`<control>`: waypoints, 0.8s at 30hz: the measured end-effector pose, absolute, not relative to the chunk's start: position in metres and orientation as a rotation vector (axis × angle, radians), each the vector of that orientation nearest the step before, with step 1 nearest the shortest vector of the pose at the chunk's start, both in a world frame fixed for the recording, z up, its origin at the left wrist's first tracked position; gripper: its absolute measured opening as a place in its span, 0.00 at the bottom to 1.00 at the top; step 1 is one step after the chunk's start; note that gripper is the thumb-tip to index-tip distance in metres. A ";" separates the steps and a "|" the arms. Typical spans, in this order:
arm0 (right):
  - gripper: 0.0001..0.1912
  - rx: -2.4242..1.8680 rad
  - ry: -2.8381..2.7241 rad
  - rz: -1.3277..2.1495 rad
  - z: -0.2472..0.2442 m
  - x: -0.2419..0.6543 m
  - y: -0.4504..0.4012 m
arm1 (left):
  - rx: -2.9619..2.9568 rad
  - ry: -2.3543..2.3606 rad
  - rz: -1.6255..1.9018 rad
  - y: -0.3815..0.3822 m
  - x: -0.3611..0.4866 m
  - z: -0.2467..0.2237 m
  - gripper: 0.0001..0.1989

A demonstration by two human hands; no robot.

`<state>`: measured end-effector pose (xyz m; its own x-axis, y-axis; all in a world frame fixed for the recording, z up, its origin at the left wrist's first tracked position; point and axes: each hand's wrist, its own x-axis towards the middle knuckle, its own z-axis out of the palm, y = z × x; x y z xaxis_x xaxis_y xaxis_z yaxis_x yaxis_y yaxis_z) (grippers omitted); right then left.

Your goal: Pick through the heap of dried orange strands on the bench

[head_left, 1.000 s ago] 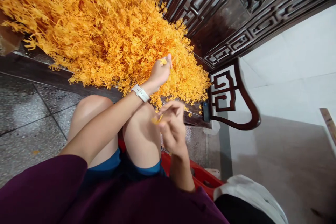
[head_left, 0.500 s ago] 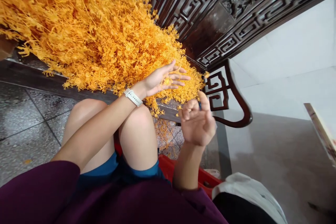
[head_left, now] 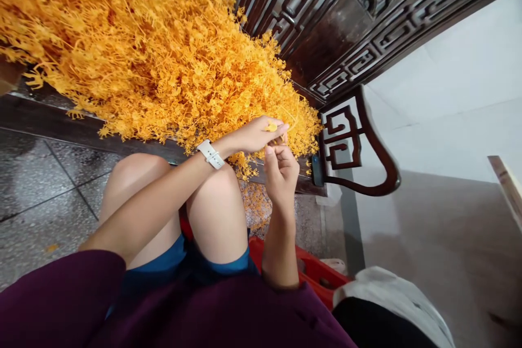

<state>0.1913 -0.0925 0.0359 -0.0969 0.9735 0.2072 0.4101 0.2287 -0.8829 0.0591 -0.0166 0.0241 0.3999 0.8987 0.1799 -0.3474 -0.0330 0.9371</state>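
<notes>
A large heap of orange plastic flower pieces (head_left: 163, 60) covers the dark wooden bench (head_left: 134, 147). My left hand (head_left: 261, 134), with a white watch (head_left: 210, 154) at the wrist, is over the heap's right end, its fingers closed on a small orange piece (head_left: 272, 127). A thin orange loop shows just beyond its fingertips. Close below it, my right hand (head_left: 281, 168) has thumb and fingers pinched together. Whatever is between them is too small to make out.
The bench has a carved dark back (head_left: 326, 27) and a curved armrest (head_left: 381, 160) at the right. Loose orange bits lie on the speckled floor (head_left: 44, 196). A red plastic seat (head_left: 314, 272) and a white cloth (head_left: 387, 293) are at lower right.
My left hand has turned over and closed from an open palm. My right hand has moved up and left to it, and its fingers have come together.
</notes>
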 end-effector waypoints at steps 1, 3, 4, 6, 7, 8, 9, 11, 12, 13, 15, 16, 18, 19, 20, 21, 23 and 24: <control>0.16 -1.304 -1.665 0.872 0.036 0.191 -0.096 | 1.273 0.632 1.129 -0.016 0.060 0.024 0.20; 0.16 -1.277 -1.676 0.956 0.039 0.193 -0.103 | 1.408 0.657 1.134 -0.016 0.063 0.024 0.22; 0.15 -1.264 -1.678 0.984 0.042 0.194 -0.106 | 1.431 0.662 1.143 -0.017 0.064 0.025 0.22; 0.14 -1.256 -1.696 0.994 0.048 0.198 -0.112 | 1.460 0.662 1.186 -0.020 0.066 0.028 0.22; 0.13 -1.260 -1.711 0.982 0.051 0.201 -0.115 | 1.478 0.668 1.227 -0.022 0.067 0.030 0.21; 0.13 -1.267 -1.728 0.969 0.055 0.205 -0.117 | 1.500 0.676 1.272 -0.024 0.068 0.033 0.21; 0.13 -1.271 -1.749 0.961 0.057 0.208 -0.118 | 1.522 0.677 1.308 -0.025 0.068 0.035 0.21; 0.13 -1.264 -1.778 0.987 0.061 0.215 -0.120 | 1.541 0.646 1.340 -0.028 0.069 0.038 0.20; 0.13 -1.252 -1.782 1.023 0.061 0.218 -0.121 | 1.534 0.622 1.331 -0.028 0.069 0.040 0.20; 0.13 -1.235 -1.778 1.062 0.060 0.220 -0.121 | 1.520 0.600 1.315 -0.029 0.070 0.040 0.21; 0.13 -1.197 -1.724 1.140 0.057 0.221 -0.119 | 1.469 0.574 1.304 -0.029 0.070 0.041 0.22; 0.13 -1.175 -1.679 1.177 0.054 0.220 -0.118 | 1.428 0.569 1.309 -0.029 0.070 0.041 0.22; 0.13 -1.130 -1.579 1.242 0.049 0.216 -0.116 | 1.318 0.552 1.309 -0.028 0.070 0.041 0.23; 0.13 -1.105 -1.531 1.274 0.046 0.213 -0.114 | 1.255 0.541 1.305 -0.027 0.070 0.041 0.23; 0.14 -1.080 -1.488 1.304 0.044 0.210 -0.113 | 1.199 0.535 1.296 -0.027 0.070 0.042 0.24; 0.14 -1.054 -1.453 1.329 0.043 0.206 -0.112 | 1.153 0.532 1.287 -0.027 0.069 0.042 0.24; 0.15 -1.001 -1.394 1.369 0.042 0.199 -0.111 | 1.096 0.536 1.283 -0.028 0.069 0.045 0.25; 0.15 -0.977 -1.366 1.390 0.042 0.195 -0.111 | 1.073 0.541 1.289 -0.028 0.069 0.046 0.24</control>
<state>0.1955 -0.1109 0.0420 -0.2562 0.9645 0.0646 -0.0816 0.0450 -0.9956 0.0688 -0.0279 0.0459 0.2507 0.9407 0.2286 -0.4955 -0.0782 0.8651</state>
